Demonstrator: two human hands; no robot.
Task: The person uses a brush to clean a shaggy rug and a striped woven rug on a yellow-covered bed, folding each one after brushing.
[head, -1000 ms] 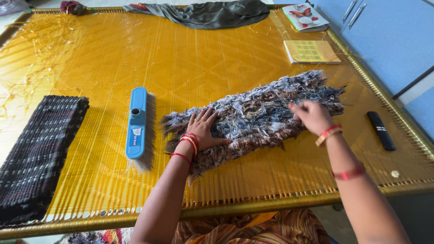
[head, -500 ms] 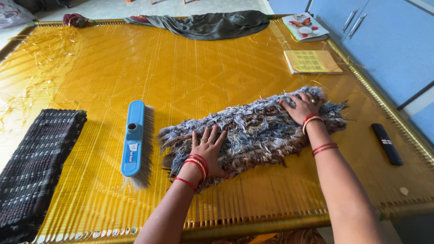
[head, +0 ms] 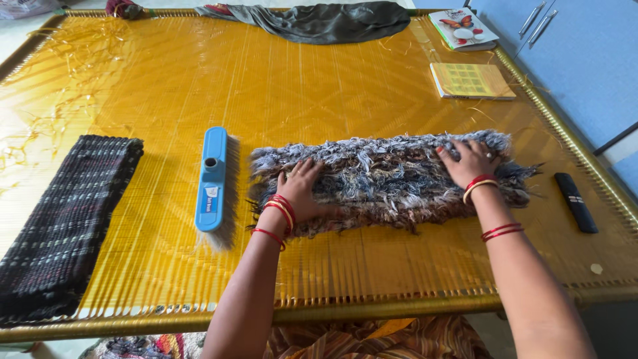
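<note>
— Since you're looking over my shoulder, what do you make of it, nearest first?

— Closest to me is the near rail of the gold-framed woven bed [head: 372, 309], its yellow cords strung tight. Just beyond that, both my hands lie flat on the shaggy grey-brown mat [head: 392, 178]. My left hand [head: 300, 189] presses its near left part, fingers spread, palm down. My right hand [head: 470, 163] does the same toward the right end, fingers fanned over the pile. Neither pinches anything.

— And around the mat?

— Just left of it lies the blue brush head [head: 212, 179], bristles facing the mat, close but not touching as far as I can tell. Farther left, a dark striped mat [head: 63, 223] sits well apart. At the right edge a black remote [head: 575, 201] rests near the rail. Beyond, a yellow booklet [head: 473, 80], then a white book with a butterfly cover [head: 465, 28], and at the far rail a grey cloth [head: 319, 20].

— What could go wrong?

— I'd guess the smooth cords give little grip, so a hard uneven push might slide the mat rightward against the remote and tip it over the rail. Loose tufts could snag my bangles if I drag my wrists. Leaning too heavily might make the cords sag and bunch the pile.
</note>
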